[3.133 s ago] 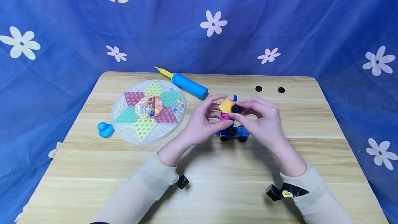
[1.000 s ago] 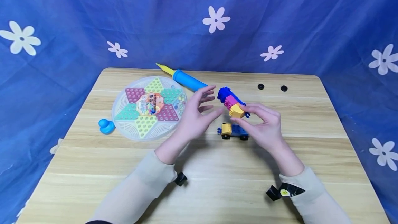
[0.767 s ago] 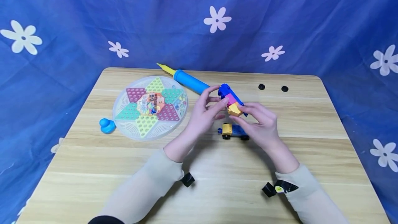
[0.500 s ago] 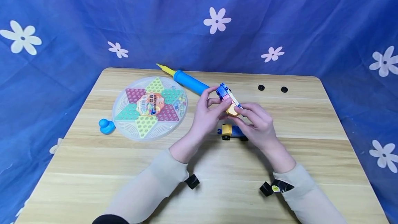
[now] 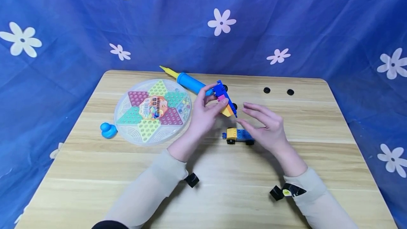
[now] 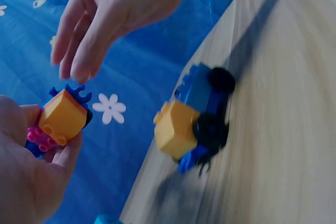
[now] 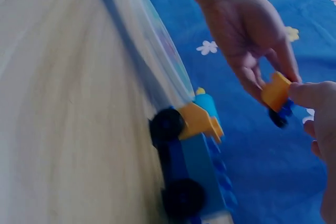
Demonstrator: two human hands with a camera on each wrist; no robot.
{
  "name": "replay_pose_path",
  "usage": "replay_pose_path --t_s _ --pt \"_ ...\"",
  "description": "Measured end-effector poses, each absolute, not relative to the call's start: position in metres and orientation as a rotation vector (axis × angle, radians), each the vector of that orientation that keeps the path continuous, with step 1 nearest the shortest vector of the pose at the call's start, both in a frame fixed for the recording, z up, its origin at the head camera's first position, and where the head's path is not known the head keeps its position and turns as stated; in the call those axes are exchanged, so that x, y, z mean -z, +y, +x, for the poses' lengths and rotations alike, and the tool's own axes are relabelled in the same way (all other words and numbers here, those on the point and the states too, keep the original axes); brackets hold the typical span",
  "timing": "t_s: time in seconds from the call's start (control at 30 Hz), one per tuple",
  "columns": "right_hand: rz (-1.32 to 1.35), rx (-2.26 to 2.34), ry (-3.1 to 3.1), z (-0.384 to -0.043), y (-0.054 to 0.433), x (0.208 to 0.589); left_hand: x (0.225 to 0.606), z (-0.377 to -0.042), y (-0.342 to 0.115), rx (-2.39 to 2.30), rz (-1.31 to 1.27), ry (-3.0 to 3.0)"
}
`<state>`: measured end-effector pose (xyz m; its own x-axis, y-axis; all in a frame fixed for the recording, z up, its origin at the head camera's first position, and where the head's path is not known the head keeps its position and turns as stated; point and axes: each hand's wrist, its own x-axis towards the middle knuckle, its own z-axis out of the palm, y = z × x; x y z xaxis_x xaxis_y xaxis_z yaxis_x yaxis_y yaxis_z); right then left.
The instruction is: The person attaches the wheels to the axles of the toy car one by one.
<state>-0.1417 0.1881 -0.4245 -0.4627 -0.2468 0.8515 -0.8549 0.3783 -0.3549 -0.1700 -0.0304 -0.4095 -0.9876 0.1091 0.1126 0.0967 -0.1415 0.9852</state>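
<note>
My left hand point(image 5: 205, 114) pinches a toy brick car point(image 5: 224, 98) above the table. This car has a blue base, pink and yellow-orange bricks and black wheels; in the left wrist view its yellow-orange brick point(image 6: 64, 115) and blue hooked end show. To the right of it, my right hand point(image 5: 267, 124) has its fingers spread and holds nothing. In the head view its fingertips are a small gap from the held car. Below the hands a second toy car point(image 5: 238, 135), yellow and blue with black wheels, stands on the table.
A Chinese checkers board point(image 5: 152, 112) lies on the left, with a blue toy duck point(image 5: 108, 130) beside it. Behind is a blue hand pump point(image 5: 190, 82) with a yellow nozzle. Two small black wheels point(image 5: 266, 90) lie at the back right. A blue flowered cloth surrounds the table.
Both hands had the toy car half a second ago; my right hand has let go and drawn back to the right. My left hand has carried the car a little left.
</note>
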Motion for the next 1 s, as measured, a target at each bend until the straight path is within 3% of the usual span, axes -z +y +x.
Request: replay_pose_path --t_s 0.23,0.67,1.0 --pt "0.718 -1.142 -2.099 -0.162 0.222 0.429 0.414 -0.172 -0.048 -2.325 0.363 2.113" --pt "0.171 -1.089 -2.700 -0.230 0.288 0.466 0.418 -0.166 -0.061 -2.187 0.449 2.250" --pt "0.249 -0.959 -2.873 -0.267 0.294 0.480 0.414 -0.162 -0.062 -2.115 0.454 2.267"
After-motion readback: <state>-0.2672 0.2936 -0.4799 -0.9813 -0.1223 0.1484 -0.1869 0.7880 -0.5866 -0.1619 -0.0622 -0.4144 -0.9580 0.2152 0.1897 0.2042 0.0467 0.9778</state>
